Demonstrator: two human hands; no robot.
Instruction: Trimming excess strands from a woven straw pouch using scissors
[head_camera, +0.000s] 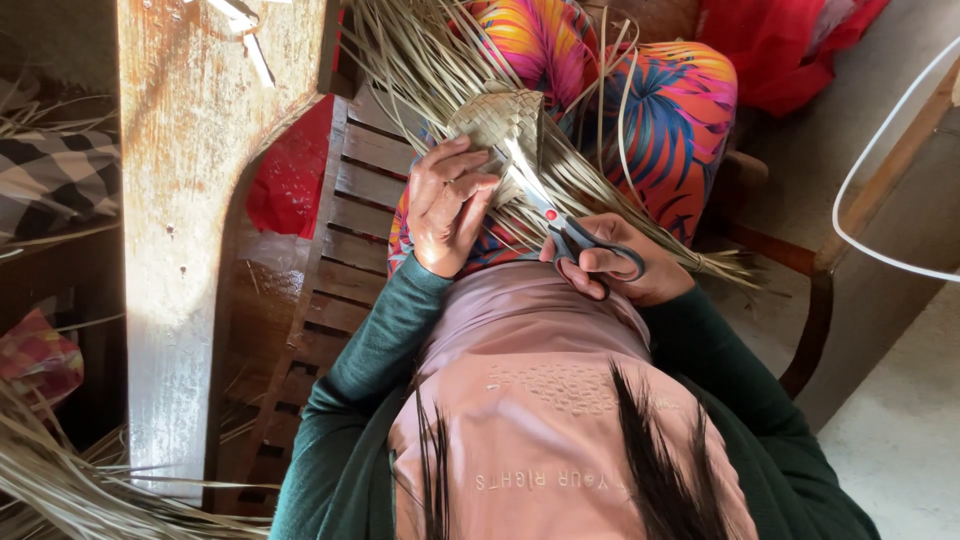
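Observation:
A small woven piece of dried palm strips (497, 125) rests on my lap, with long loose strips (430, 55) fanning out from it. My left hand (447, 205) grips the woven piece at its near left side. My right hand (620, 265) holds dark-handled scissors (572, 235), fingers through the loops. Their blades point up and left toward the weave's near edge, close to my left fingers. My lap is covered by bright floral trousers (680, 110).
I sit on a slatted wooden chair (345, 220). A worn wooden post (190, 200) stands at the left. More dried strips (60, 480) lie at bottom left. Red cloth (780, 40) sits at top right, and a white cord (870, 170) loops at right.

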